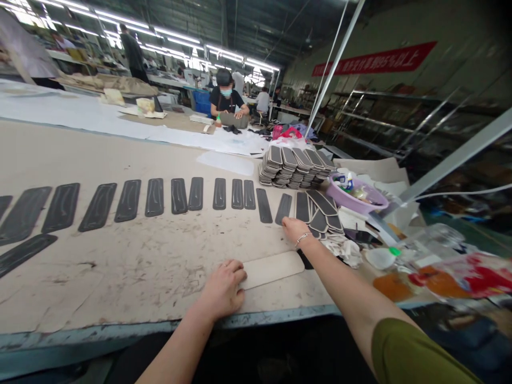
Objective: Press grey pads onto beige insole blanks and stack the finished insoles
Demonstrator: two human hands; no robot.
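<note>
My left hand (224, 287) is at the near side of the table, its fingers curled on the left end of a long beige panel (276, 268) with rounded corners. The thumb lies along that panel's lower edge. My right hand (295, 231), with a bracelet at the wrist, reaches farther out and pinches the near end of a dark grey panel (284, 207). Left of it lies another dark panel (264, 205), part of a curved row of several across the table. Beside my right hand is a loose pile of dark panels (320, 210) with pale edges.
Tall stacks of panels (296, 168) stand behind the pile. A purple basin (356, 200) of small items sits at the right, near a clear bottle with a green cap (384, 257). A metal post (460, 157) slants up at the right. A co-worker (228, 98) works across the table.
</note>
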